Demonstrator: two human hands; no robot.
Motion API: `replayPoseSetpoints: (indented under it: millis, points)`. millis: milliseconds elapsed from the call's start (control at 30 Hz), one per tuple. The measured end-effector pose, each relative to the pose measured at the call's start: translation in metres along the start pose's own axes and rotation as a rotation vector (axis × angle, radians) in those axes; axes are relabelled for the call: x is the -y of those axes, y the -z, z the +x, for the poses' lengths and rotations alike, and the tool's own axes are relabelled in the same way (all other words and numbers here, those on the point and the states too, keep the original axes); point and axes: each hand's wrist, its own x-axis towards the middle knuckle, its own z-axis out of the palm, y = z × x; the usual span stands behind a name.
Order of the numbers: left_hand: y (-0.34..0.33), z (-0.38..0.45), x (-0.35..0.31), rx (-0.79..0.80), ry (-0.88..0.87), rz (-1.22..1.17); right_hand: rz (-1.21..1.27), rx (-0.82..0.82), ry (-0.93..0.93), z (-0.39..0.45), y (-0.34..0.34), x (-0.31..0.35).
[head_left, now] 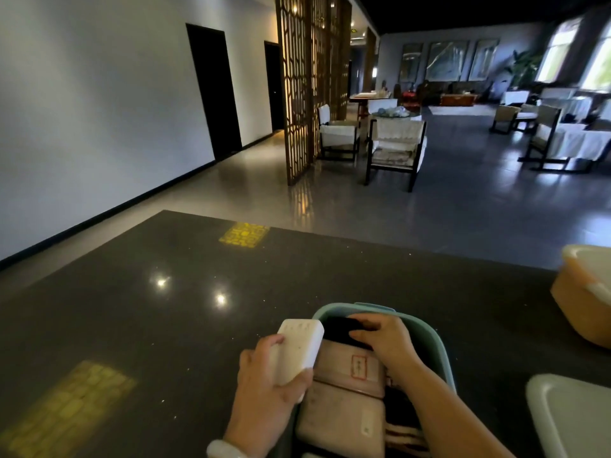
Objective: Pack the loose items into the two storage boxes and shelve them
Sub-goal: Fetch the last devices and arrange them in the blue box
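Fingers of your left hand (264, 375) wrap a white block (297, 352) just left of the teal box (443, 352). Your right hand (386, 342) presses a black item (337, 328) inside it, above 2 beige pouches (344, 391). Orange box (582, 302) sits far right on the dark counter (132, 309).

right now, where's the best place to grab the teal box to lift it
By its two long side walls, one hand from each side. The teal box is open-topped and packed full, so the rim is free, but the contents leave little room for fingers inside.
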Motion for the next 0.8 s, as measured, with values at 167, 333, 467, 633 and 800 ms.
replayPoseSetpoints:
  millis: [167, 333, 467, 633, 800]
  points:
    - [-0.003, 0.005, 0.001, 0.003, -0.002, -0.012, -0.102, -0.002, -0.040, 0.002, -0.005, -0.005]
    - [-0.005, 0.008, 0.002, 0.013, -0.003, -0.010, -0.131, -0.020, -0.068, 0.007, -0.006, -0.010]
    - [-0.005, 0.009, 0.002, 0.025, 0.007, -0.009, -0.144, -0.034, -0.107, 0.009, -0.006, -0.011]
    - [-0.003, 0.008, -0.001, 0.042, -0.004, 0.003, -0.163, -0.050, -0.124, 0.008, -0.003, -0.007]
    - [-0.001, 0.006, -0.004, 0.034, -0.052, -0.016, -0.240, -0.159, 0.002, -0.010, 0.005, 0.002]
